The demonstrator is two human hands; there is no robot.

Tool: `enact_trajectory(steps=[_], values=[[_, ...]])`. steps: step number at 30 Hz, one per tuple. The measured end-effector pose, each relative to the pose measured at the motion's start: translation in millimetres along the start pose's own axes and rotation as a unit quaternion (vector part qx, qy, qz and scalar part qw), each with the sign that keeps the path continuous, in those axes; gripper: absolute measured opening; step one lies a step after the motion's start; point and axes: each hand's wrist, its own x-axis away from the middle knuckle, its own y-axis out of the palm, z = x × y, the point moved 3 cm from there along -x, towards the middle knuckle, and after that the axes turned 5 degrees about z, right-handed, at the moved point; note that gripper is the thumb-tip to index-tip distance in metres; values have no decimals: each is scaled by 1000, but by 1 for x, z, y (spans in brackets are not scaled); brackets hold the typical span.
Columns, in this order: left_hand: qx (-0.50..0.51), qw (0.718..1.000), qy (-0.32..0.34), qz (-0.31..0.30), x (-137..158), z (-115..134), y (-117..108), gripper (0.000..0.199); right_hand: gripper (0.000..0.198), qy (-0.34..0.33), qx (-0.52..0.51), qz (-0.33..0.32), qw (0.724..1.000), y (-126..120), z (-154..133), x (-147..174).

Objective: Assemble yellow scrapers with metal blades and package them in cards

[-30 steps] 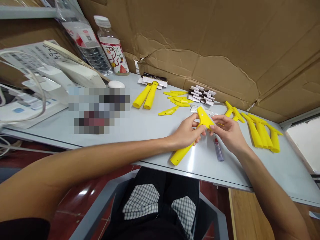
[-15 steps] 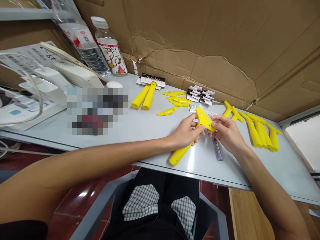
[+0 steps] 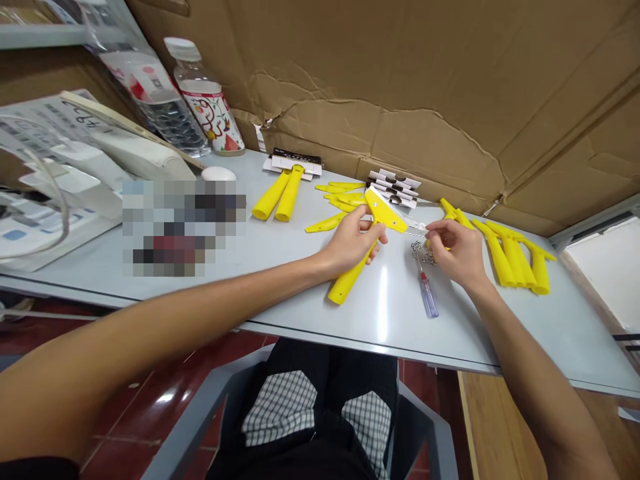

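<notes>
Left hand (image 3: 353,243) has fingers wrapped round the yellow scraper (image 3: 386,212) over mid-table, right hand (image 3: 457,250) bunched just beside its head, cannot tell if gripping anything. Screws (image 3: 416,249) and screwdriver (image 3: 429,297) sit in the way below right hand, yellow strips (image 3: 327,223) and cards (image 3: 395,179) behind, cardboard wall (image 3: 430,153) along back edge; tabletop (image 3: 400,327) stretches between scraper handle and screwdriver to front edge

- the yellow tool (image 3: 384,213) is partly covered by the left hand (image 3: 354,243)
- a pixelated patch (image 3: 185,227) cannot be made out
- the tall bottle (image 3: 150,87) is cut off above
</notes>
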Motion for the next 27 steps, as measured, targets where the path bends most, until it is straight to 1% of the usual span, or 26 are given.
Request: enact_trajectory(steps=[2,3,6,8,10,12,14,16,18,20,22,24,25,27], values=[[-4,1000,4,12,-4,2,-3,13,11,-63,62,22,996,-5,4,-5],[-6,1000,6,19,-6,3,-4,12,11,-75,72,25,994,-7,7,-7],[-8,1000,8,26,-9,3,-6,14,10,-70,71,27,995,-11,11,-12],[-7,1000,9,17,-8,1,-5,16,10,-46,35,11,998,-12,10,-12],[-7,1000,9,-4,-5,0,-3,19,13,-6,-41,-28,999,-9,6,-9],[-9,1000,7,-29,-1,0,0,23,20,29,-130,-83,988,-4,-1,-4],[-17,998,11,-53,2,0,2,33,29,51,-192,-136,971,1,-9,1],[-31,997,15,-71,4,1,3,46,35,74,-221,-176,956,6,-14,6],[-50,995,13,-85,5,2,3,56,38,101,-235,-192,948,10,-16,9],[-87,992,2,-90,4,1,3,55,40,125,-251,-190,941,13,-14,11],[-164,984,2,-75,2,1,0,46,41,142,-267,-182,936,17,-12,12],[-261,964,25,-41,0,1,-3,39,40,154,-271,-174,934,20,-11,13],[-303,952,42,-21,0,2,-5,39,40,159,-269,-170,935,22,-11,14],[-361,929,80,10,-1,5,-8,48,40,168,-265,-162,936,24,-11,15]])
